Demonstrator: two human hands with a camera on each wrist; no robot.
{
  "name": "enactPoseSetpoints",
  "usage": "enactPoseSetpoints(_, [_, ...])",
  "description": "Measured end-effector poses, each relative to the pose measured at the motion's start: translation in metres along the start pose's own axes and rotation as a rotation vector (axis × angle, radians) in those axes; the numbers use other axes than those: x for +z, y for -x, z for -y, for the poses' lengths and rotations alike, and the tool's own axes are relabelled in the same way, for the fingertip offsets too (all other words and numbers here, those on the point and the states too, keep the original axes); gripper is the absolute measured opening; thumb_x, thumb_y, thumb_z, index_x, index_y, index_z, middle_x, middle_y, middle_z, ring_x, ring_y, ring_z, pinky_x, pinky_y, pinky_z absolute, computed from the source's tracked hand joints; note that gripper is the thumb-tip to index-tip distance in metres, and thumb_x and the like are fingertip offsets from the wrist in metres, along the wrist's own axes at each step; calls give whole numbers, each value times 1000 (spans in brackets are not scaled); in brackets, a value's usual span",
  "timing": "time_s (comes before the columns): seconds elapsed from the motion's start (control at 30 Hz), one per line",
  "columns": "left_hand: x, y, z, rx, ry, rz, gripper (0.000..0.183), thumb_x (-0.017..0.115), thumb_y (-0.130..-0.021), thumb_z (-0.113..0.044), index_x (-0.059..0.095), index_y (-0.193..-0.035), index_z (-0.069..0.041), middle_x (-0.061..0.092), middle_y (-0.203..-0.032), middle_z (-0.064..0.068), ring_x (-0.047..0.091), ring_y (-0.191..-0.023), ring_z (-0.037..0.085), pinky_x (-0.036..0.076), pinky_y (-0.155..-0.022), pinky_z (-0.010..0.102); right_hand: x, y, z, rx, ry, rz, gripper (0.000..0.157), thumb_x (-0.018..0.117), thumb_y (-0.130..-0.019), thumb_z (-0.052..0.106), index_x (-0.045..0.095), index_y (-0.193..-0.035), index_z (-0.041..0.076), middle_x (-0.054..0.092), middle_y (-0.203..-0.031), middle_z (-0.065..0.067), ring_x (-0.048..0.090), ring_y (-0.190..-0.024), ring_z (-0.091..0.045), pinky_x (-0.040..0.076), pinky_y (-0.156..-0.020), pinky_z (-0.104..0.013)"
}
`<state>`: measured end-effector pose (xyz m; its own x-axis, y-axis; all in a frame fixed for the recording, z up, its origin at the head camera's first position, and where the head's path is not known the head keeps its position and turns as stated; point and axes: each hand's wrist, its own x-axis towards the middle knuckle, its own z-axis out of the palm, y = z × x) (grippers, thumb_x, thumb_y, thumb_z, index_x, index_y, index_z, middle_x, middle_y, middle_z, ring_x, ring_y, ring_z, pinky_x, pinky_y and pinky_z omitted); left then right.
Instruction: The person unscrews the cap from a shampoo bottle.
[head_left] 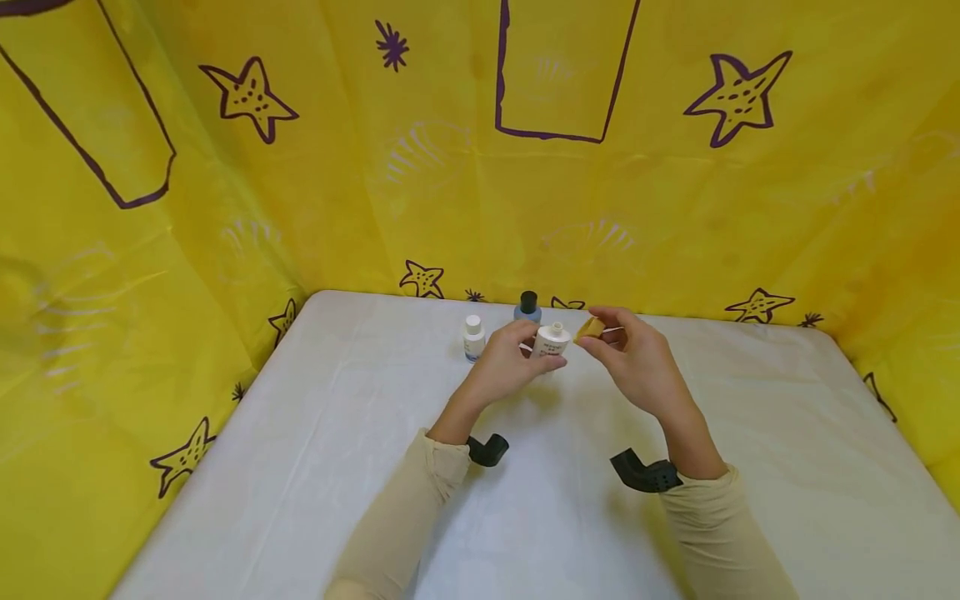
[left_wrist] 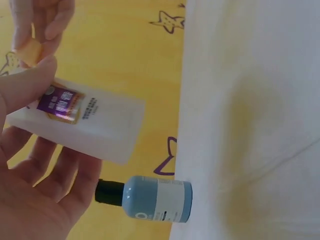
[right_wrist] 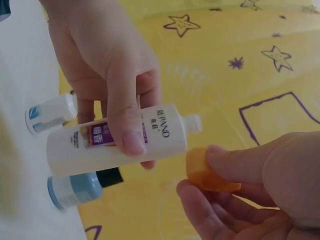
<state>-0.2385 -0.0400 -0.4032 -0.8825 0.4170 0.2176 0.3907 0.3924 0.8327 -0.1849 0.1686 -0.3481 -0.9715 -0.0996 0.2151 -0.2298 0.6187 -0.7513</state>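
Note:
My left hand [head_left: 510, 358] grips a white shampoo bottle [right_wrist: 165, 131] with a purple label, thumb across its front and fingers behind. The bottle's narrow neck [right_wrist: 192, 123] is bare. Between thumb and fingers, my right hand [head_left: 637, 360] pinches an orange-yellow cap [right_wrist: 205, 170], which is off the bottle and close beside the neck. Behind the left hand stands a blue bottle [left_wrist: 155, 200] with a black cap. A smaller white bottle [head_left: 474, 340] with a white cap is upright to the left of that hand.
A white cloth covers the table [head_left: 285, 467]. Yellow fabric [head_left: 465, 183] printed with starfish and other drawings rises behind the table and at both sides. Each wrist carries a black camera mount, such as the right one [head_left: 645, 473].

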Motion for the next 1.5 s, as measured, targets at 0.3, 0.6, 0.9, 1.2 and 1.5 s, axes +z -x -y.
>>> enactPoseSetpoints(0.3, [16, -32, 0, -2, 24, -134, 46, 83, -86, -34, 66, -124, -14, 70, -111, 1, 65, -96, 15, 57, -80, 27, -15, -12, -20, 43, 31, -112, 44, 71, -97, 29, 64, -134, 6, 71, -116, -20, 69, -106, -36, 60, -83, -35])
enactPoseSetpoints(0.6, [50, -59, -3, -9, -52, -283, 41, 83, -86, -32, 69, -119, -13, 71, -105, 2, 62, -100, 18, 54, -82, 27, -18, -28, -66, 155, -8, -227, 43, 74, -94, 26, 66, -130, 3, 64, -124, -22, 68, -108, -38, 44, -66, -1])
enactPoseSetpoints(0.9, [83, -88, -4, -74, -123, -302, 42, 77, -91, -34, 67, -125, -11, 72, -114, 5, 67, -106, 20, 57, -92, 35, -19, -44, -112, 248, 105, -113, 45, 71, -97, 25, 59, -130, -4, 65, -126, -27, 65, -110, -41, 58, -77, -29])
enactPoseSetpoints(1.2, [97, -110, 2, -201, -118, -311, 43, 76, -92, -28, 64, -129, -9, 72, -124, 7, 69, -116, 22, 57, -99, 37, -16, -59, -146, 275, 160, -77, 40, 70, -96, 20, 61, -126, -6, 66, -120, -28, 63, -105, -39, 50, -76, -28])
enactPoseSetpoints(1.5, [103, -113, 6, -252, -60, -286, 43, 78, -91, -24, 64, -129, -8, 71, -126, 8, 68, -118, 24, 56, -101, 39, -8, -65, -166, 318, 162, -35, 41, 72, -94, 21, 62, -124, -6, 65, -119, -28, 61, -107, -40, 52, -93, -46])
